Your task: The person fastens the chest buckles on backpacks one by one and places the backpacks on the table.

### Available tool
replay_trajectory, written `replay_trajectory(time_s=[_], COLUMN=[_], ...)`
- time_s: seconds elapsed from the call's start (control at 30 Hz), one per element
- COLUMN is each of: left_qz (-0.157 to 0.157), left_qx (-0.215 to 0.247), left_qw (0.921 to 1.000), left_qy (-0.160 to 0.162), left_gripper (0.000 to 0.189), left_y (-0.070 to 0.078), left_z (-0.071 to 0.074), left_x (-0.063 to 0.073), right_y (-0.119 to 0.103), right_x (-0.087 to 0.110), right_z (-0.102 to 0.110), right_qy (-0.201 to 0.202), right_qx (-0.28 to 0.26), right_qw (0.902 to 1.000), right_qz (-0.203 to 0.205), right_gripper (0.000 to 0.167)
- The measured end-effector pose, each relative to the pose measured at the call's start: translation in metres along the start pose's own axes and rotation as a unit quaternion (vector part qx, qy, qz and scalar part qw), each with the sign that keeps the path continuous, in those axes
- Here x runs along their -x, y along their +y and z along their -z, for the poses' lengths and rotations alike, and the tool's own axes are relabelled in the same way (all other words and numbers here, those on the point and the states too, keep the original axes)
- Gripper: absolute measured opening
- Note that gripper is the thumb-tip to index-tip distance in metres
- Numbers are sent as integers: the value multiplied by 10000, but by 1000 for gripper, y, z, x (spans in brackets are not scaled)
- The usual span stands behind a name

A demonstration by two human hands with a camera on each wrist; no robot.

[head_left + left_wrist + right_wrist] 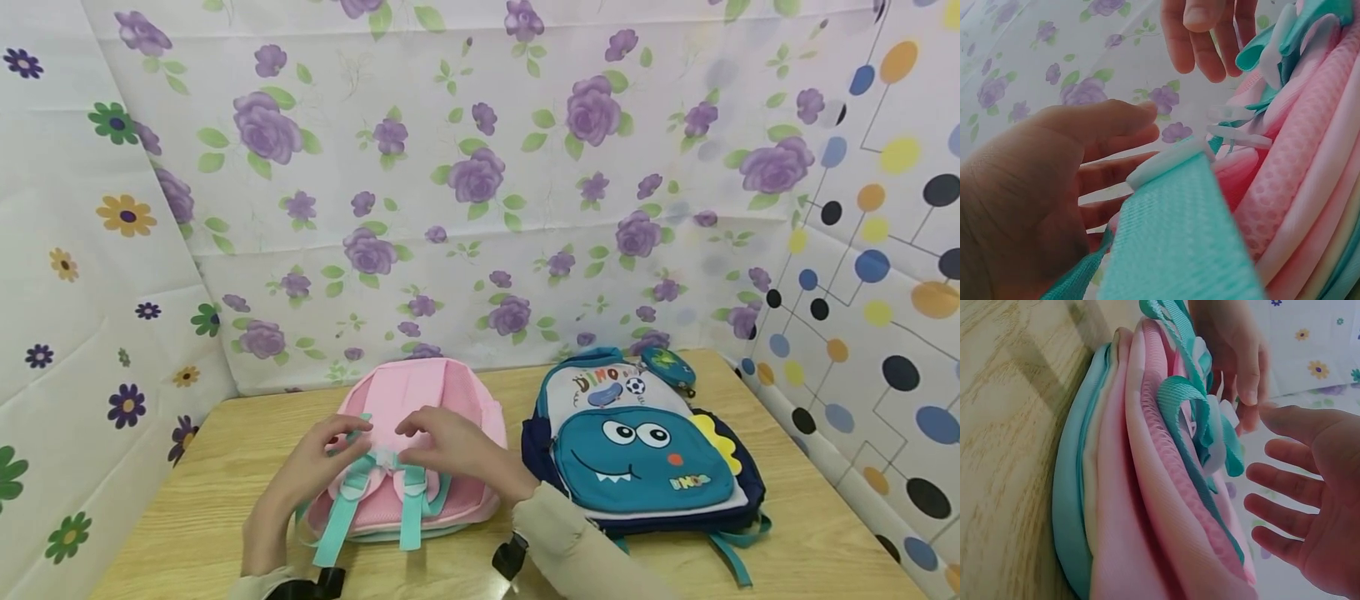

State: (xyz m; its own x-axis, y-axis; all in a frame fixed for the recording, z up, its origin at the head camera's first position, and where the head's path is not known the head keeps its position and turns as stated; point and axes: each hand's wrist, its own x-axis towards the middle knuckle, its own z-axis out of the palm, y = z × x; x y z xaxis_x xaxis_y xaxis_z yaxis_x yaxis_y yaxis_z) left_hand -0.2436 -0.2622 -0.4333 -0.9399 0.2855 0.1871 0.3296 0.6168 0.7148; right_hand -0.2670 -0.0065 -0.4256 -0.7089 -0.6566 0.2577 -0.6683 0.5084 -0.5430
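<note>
A pink backpack (405, 385) lies on the table with its shoulder straps facing up. My left hand (317, 457) hovers over its left strap, fingers spread and slightly bent, holding nothing. My right hand (452, 443) is held above the right strap with its fingers loose and apart; the right wrist view shows its palm bare. Teal webbing (1175, 228) and a white plastic slider (1166, 164) stand close by the left fingers in the left wrist view. Between the two straps sits a white chest buckle (385, 457).
On the right lies a blue dinosaur backpack (645, 467) with a small round teal pouch (667, 367) at its top and loose teal straps (731, 557) at its bottom. Both bags are on a wooden table (195, 475). Flower-printed cloth (420, 192) hangs behind it.
</note>
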Motion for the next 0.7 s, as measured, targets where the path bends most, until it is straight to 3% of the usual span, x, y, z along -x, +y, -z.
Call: replay_trajectory(time_s=[0.37, 0.7], left_qz=[-93, -297], left_qx=[207, -70], left_qw=[9987, 9981], left_qy=[-449, -540], left_gripper=[38, 38], left_y=[-3, -7], left_z=[3, 0], left_x=[3, -2], right_y=[-2, -3], right_x=[-6, -8], right_z=[-14, -26], right_qy=[-245, -5], right_qx=[163, 1028], right_qw=[9988, 9944], right_qz=[-386, -230], right_gripper=[43, 35])
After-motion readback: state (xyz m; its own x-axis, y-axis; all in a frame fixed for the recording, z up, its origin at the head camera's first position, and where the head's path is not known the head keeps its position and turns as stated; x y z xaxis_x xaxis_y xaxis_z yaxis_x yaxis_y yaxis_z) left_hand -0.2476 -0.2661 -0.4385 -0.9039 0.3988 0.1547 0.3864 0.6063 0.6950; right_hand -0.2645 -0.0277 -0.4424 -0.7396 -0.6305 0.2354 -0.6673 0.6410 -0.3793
